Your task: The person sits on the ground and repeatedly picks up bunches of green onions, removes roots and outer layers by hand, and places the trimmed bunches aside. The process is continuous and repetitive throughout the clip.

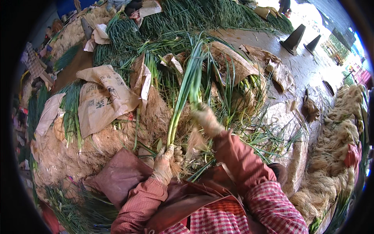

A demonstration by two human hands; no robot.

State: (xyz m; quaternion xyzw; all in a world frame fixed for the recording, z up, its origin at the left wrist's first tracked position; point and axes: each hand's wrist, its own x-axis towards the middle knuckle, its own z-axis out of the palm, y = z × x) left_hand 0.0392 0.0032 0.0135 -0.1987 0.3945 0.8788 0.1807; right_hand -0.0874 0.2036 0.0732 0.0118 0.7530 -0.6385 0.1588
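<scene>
My left hand (163, 165), in a dirty pale glove, grips a few long green onion stalks (176, 120) low down, near their roots. Their leaves point away from me, leaning to the right. In my gloved right hand (208, 120), blurred by motion, is a second bunch of green onions (195, 90); pale stringy roots hang just below that hand. The two sets of leaves overlap towards the top. Beneath and between my hands lie loose roots and trimmings (194, 159). A brown apron (125, 175) covers my lap.
A printed paper sack (102, 99) lies over rooted onions (67, 158) at left. Paper-wrapped onions (233, 67) sit ahead, before a big heap of greens (187, 17). Dark cones (293, 39) stand on wet floor. More bundles, roots outward (330, 146), line the right.
</scene>
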